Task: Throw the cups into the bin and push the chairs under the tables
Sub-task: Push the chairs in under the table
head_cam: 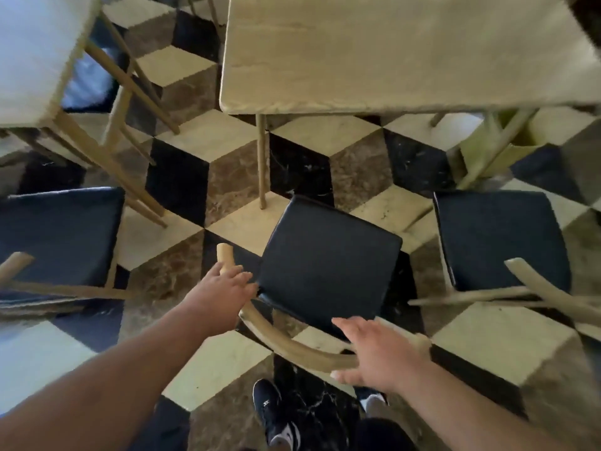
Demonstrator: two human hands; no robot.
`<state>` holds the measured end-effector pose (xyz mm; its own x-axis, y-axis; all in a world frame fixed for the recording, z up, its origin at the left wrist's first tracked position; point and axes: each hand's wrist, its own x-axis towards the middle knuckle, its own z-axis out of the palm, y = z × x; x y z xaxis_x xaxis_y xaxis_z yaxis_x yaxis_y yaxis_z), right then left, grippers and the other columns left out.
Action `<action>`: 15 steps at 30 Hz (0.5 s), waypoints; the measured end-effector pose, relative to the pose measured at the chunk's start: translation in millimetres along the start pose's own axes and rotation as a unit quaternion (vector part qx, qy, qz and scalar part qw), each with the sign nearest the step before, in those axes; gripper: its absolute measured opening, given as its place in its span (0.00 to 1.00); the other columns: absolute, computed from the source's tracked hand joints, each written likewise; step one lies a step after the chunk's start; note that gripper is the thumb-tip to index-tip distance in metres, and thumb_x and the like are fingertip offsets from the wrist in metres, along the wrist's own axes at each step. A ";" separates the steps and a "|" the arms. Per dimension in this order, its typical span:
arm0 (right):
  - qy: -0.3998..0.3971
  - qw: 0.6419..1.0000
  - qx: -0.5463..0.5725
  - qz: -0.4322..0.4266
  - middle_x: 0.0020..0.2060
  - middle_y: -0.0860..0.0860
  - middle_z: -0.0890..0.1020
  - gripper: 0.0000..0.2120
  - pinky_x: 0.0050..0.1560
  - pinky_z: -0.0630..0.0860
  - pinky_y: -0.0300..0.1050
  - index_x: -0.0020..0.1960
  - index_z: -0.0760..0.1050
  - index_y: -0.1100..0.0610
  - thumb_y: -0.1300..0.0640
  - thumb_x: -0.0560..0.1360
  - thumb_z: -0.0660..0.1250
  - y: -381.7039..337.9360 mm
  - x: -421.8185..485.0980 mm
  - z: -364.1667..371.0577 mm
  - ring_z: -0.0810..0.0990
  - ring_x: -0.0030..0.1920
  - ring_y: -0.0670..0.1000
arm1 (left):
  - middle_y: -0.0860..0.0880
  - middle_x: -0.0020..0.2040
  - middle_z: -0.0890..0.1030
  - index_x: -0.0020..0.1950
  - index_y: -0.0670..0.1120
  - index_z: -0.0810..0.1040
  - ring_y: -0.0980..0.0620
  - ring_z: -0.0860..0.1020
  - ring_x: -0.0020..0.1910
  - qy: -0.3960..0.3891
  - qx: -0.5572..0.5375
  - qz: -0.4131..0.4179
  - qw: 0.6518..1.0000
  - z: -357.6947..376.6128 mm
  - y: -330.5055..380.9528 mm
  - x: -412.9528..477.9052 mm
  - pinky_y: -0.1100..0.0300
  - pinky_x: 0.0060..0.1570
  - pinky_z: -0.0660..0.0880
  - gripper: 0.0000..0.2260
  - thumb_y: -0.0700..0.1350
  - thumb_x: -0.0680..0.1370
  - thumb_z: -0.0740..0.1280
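Your left hand [224, 296] rests on one end of the curved wooden backrest [292, 346] and your right hand [374, 353] lies spread on the other, neither fully closed, with the middle chair [328, 265] standing just short of the surface [390, 53]. It looks rigid and fairly light, so push low and evenly on the rail; the legs may drag on the tiled floor [201, 362]

Bare forearms, dark shoes

No sleeves reach either forearm; black lace-up trainers with white soles [274, 415] and dark trousers show below.
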<state>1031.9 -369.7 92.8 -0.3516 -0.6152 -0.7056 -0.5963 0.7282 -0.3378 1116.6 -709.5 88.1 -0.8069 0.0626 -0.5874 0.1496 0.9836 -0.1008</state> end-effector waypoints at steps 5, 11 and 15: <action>0.029 0.994 -0.090 0.061 0.57 0.48 0.80 0.24 0.58 0.77 0.56 0.67 0.72 0.47 0.37 0.77 0.70 -21.9 5.9 46.3 0.81 0.57 0.55 | 0.56 0.68 0.79 0.71 0.58 0.76 0.49 0.72 0.71 -0.028 0.060 0.085 0.994 7.1 -5.7 22.5 0.39 0.76 0.59 0.21 0.56 0.79 0.71; 0.055 0.988 -0.107 0.099 0.49 0.47 0.81 0.10 0.51 0.72 0.54 0.55 0.74 0.46 0.47 0.77 0.72 -18.3 14.5 39.8 0.80 0.49 0.55 | 0.54 0.62 0.83 0.67 0.57 0.78 0.48 0.79 0.64 -0.025 0.076 0.123 0.989 13.1 -2.5 41.6 0.41 0.73 0.64 0.18 0.55 0.78 0.73; 0.086 0.982 -0.121 0.118 0.51 0.47 0.81 0.11 0.59 0.72 0.55 0.59 0.75 0.45 0.49 0.78 0.71 -0.3 20.3 18.5 0.79 0.53 0.55 | 0.53 0.61 0.83 0.64 0.57 0.78 0.48 0.79 0.63 0.003 0.065 0.110 0.992 6.8 -3.0 60.7 0.42 0.72 0.65 0.16 0.55 0.78 0.73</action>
<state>1038.3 -376.8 67.0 -0.6046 -0.4955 -0.6236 -0.6301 0.7765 -0.0061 1071.1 -709.8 47.3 -0.7497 0.2743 -0.6022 0.3944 0.9160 -0.0738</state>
